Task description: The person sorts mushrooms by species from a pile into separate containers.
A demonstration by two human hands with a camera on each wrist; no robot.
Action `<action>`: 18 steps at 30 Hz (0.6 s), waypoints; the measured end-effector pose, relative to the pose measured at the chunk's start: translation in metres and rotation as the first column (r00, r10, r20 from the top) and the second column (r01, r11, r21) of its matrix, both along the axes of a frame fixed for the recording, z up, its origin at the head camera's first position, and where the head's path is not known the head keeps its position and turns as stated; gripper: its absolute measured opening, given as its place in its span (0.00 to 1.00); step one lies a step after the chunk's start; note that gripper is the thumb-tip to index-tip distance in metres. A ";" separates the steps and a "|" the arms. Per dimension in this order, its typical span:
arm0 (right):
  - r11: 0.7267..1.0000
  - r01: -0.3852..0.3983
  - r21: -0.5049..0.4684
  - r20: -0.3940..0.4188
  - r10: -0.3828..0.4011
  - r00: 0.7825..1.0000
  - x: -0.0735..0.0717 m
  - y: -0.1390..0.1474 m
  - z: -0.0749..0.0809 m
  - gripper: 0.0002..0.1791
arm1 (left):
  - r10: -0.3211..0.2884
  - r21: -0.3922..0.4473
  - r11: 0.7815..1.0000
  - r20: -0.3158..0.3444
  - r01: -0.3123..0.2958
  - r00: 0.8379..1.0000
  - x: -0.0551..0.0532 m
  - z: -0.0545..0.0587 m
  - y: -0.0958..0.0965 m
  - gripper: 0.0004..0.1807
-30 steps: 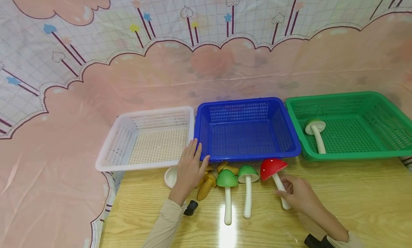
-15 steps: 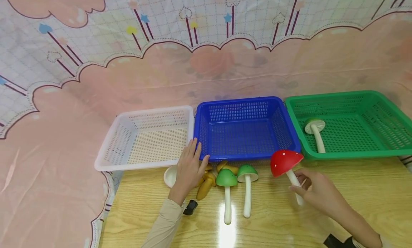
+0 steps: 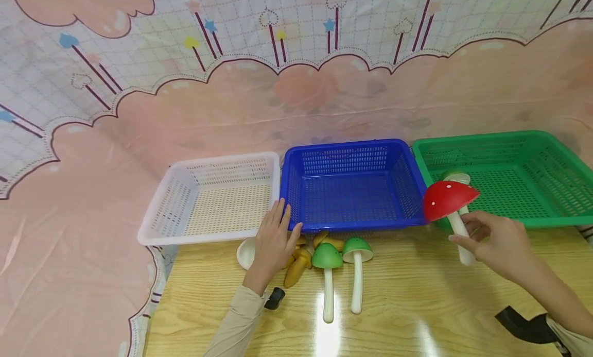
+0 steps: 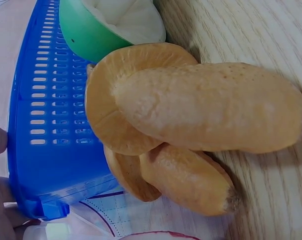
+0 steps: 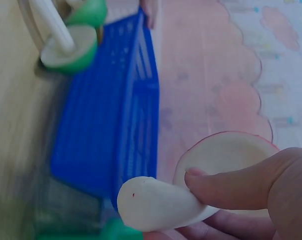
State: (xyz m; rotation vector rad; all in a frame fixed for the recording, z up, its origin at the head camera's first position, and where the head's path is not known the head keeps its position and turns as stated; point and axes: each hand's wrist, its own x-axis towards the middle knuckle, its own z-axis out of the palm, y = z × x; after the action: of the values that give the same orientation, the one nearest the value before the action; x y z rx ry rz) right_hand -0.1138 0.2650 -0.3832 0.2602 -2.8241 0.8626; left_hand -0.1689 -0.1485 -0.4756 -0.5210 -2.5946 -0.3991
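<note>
My right hand (image 3: 502, 243) pinches the white stem of a red-capped toy mushroom (image 3: 450, 198) with small white dots. It holds the mushroom in the air by the front left corner of the green basket (image 3: 509, 224); the right wrist view shows the thumb on the stem (image 5: 155, 205). My left hand (image 3: 271, 243) rests with straight fingers on the near left corner of the blue basket (image 3: 356, 226). Near it lie brown mushrooms (image 3: 296, 269), partly hidden in the head view, and a white piece (image 3: 245, 254) beneath the wrist. Two green-capped mushrooms (image 3: 327, 256) lie to their right.
A white basket (image 3: 208, 239) stands left of the blue one, and the three baskets form a row. Inside the green basket lies a green-capped mushroom (image 3: 456, 177), partly covered by the red one. A patterned cloth (image 3: 324, 104) hangs behind the wooden table (image 3: 394, 305).
My right hand has lifted the red mushroom off the table and carried it right and away from me, to the green basket's front. My left hand has stayed in place.
</note>
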 end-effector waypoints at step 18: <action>0.991 0.105 0.081 0.066 -0.110 0.992 -0.052 0.060 0.000 0.28 | 0.001 -0.004 1.000 -0.001 -0.001 1.000 0.002 -0.003 0.001 0.29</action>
State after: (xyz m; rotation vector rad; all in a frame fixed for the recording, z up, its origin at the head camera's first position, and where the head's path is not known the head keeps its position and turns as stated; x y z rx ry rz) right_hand -0.1653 0.3252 -0.3835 0.0878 -2.9093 0.7555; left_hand -0.1670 -0.1475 -0.4783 -0.5215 -2.5947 -0.3929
